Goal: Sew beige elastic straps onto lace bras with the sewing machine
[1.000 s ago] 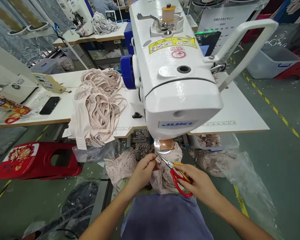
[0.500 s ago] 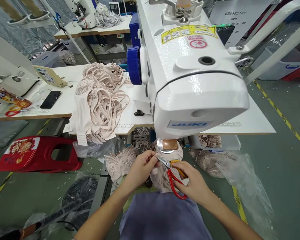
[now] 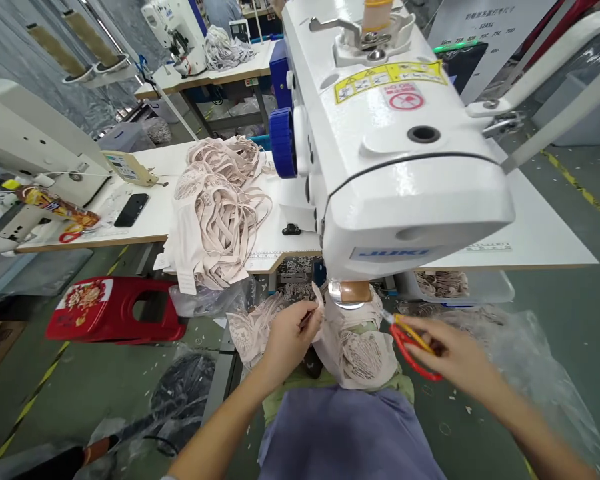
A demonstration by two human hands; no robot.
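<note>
Between the thumb and fingers of my left hand (image 3: 293, 333), a beige bra (image 3: 319, 303) is pinched by a narrow end that sticks up. Its lace cup (image 3: 365, 360) hangs over my lap, below the sewing machine head. My right hand (image 3: 453, 350) is closed around scissors (image 3: 413, 347) with red and yellow on the handles. Motion smears the blades, which point left toward the cloth and are apart from it. More beige lace fabric (image 3: 255, 327) lies to the left of my left hand.
A white sewing machine (image 3: 415, 207) looms directly ahead. Left of it, a heap of beige bras (image 3: 225, 213) covers part of the white table (image 3: 290, 193). A phone (image 3: 131, 210) lies farther left. A red stool (image 3: 115, 310) and a bin of fabric (image 3: 490, 287) stand lower down.
The scissors have moved right, away from the cloth at my left fingertips, in my right hand. My left hand still pinches the bra, whose end now points up. The camera view has shifted slightly.
</note>
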